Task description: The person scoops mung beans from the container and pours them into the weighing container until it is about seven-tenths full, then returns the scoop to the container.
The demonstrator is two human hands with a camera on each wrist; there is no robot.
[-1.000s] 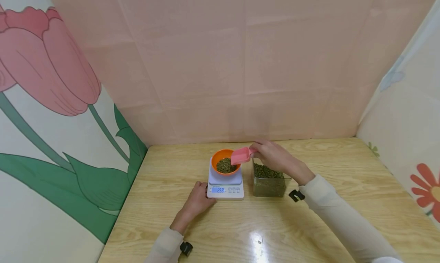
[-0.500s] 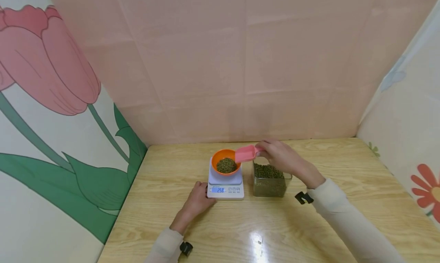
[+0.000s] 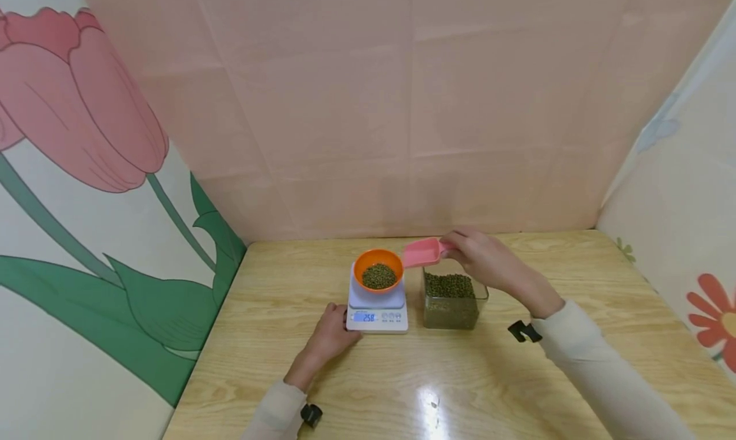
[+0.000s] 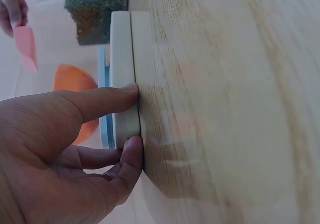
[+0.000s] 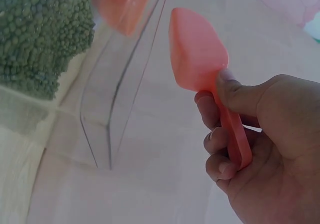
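Scoop (image 3: 423, 253), gripped by the curled fingers of your right hand (image 3: 482, 258), hangs above and right of the scale (image 3: 377, 303), its long axis aiming leftward at the orange bowl (image 3: 376, 257) on top, while your left hand (image 3: 331, 334) pinches its near-left corner.

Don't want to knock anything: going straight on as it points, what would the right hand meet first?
Probably the orange bowl, with the pink scoop in the right hand leading; depth is unclear, and the scoop might pass over the bowl.

Pink scoop (image 3: 422, 253) near orange bowl (image 3: 379, 257)
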